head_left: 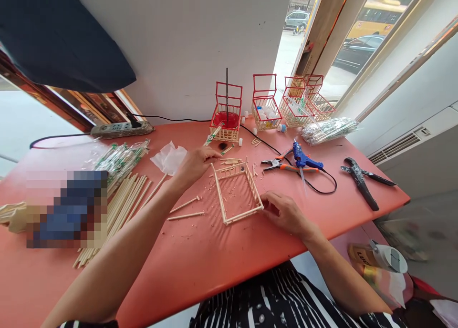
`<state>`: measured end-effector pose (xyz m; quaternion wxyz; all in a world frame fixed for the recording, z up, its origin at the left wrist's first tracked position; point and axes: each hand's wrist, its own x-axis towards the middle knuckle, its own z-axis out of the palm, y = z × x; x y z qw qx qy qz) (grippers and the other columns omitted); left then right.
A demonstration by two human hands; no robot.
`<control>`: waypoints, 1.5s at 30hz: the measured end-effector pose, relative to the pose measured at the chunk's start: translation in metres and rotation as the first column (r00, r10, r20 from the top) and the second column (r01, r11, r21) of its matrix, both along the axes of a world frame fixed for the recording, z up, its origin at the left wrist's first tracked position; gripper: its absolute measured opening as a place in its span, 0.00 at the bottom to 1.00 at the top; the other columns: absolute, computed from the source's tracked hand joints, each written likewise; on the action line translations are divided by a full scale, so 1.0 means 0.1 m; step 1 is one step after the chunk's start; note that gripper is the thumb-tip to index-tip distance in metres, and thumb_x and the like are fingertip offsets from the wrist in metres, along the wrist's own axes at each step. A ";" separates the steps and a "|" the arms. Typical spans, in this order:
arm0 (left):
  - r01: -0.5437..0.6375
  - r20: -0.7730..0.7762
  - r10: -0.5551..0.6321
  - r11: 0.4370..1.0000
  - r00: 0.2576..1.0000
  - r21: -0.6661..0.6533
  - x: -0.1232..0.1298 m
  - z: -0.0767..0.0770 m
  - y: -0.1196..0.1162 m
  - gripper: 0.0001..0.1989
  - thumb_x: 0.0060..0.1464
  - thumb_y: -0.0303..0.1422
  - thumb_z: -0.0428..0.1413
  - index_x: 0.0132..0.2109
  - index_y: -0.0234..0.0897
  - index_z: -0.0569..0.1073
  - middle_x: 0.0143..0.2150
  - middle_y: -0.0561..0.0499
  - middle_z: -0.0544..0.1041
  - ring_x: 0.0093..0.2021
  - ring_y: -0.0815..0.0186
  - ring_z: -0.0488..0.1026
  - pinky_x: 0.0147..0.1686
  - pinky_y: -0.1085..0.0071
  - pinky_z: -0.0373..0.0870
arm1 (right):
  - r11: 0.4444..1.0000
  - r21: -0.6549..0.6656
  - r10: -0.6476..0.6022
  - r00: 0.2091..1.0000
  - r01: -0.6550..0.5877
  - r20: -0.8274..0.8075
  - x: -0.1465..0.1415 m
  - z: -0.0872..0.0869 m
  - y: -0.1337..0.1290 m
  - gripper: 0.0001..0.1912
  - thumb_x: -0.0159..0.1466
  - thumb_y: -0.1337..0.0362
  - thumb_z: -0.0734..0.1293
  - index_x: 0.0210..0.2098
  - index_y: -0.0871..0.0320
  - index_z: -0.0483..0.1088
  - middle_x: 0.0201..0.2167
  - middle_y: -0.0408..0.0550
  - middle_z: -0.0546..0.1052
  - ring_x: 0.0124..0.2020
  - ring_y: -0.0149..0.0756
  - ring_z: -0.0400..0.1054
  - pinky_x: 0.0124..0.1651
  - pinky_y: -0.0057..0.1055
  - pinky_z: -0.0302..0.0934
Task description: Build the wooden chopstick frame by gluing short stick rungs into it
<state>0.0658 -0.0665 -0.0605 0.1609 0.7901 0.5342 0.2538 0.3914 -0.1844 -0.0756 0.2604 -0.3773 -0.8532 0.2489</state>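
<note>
A basket frame of pale wooden sticks lies on the red table, with a row of short sticks along its right and far sides. The fingers of my right hand are closed on its near right corner. My left hand is beyond the frame's far left corner, its fingers pinched beside a small stick near the short cut pieces; what they hold is too small to make out. Two loose sticks lie left of the frame, among wood crumbs.
Red-rimmed stick baskets stand along the wall. Pliers, a blue glue gun and black-handled cutters lie at the right. Long sticks, wrapped bundles, a white tissue and a power strip are at the left.
</note>
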 end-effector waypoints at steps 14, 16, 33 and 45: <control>0.089 -0.167 -0.098 0.994 0.981 -0.060 0.20 -0.18 0.52 0.04 0.53 0.31 0.56 0.32 0.39 0.74 0.39 0.42 0.81 0.43 0.52 0.79 0.47 0.59 0.73 | 1.000 0.000 -0.002 1.000 0.002 0.007 0.01 -0.02 -0.02 0.04 0.73 0.64 0.69 0.46 0.57 0.72 0.38 0.48 0.78 0.38 0.36 0.71 0.43 0.30 0.64; 0.061 -0.136 -0.068 0.996 0.988 -0.059 0.16 -0.12 0.47 0.05 0.55 0.32 0.54 0.35 0.39 0.76 0.39 0.43 0.82 0.42 0.53 0.79 0.46 0.60 0.73 | 1.000 -0.005 -0.008 1.000 0.008 0.016 0.01 -0.02 -0.02 0.04 0.73 0.64 0.69 0.46 0.57 0.72 0.38 0.48 0.78 0.37 0.36 0.71 0.43 0.30 0.64; -0.138 0.755 0.310 0.949 0.578 -0.284 -0.04 0.65 -1.07 0.12 0.46 0.37 0.69 0.36 0.38 0.77 0.33 0.51 0.79 0.28 0.70 0.69 0.28 0.72 0.64 | 0.997 -0.066 -0.049 0.989 0.040 -0.140 -0.16 0.10 0.02 0.10 0.72 0.57 0.69 0.38 0.55 0.72 0.33 0.44 0.78 0.32 0.32 0.69 0.38 0.28 0.63; -0.162 0.862 0.473 0.879 0.185 -0.448 0.19 0.39 -1.82 0.10 0.45 0.37 0.71 0.30 0.41 0.78 0.30 0.53 0.76 0.30 0.69 0.69 0.31 0.72 0.68 | 0.963 -0.264 -0.127 0.949 0.048 -0.290 -0.38 0.61 0.24 0.18 0.71 0.50 0.69 0.34 0.57 0.69 0.26 0.40 0.68 0.28 0.28 0.59 0.32 0.27 0.56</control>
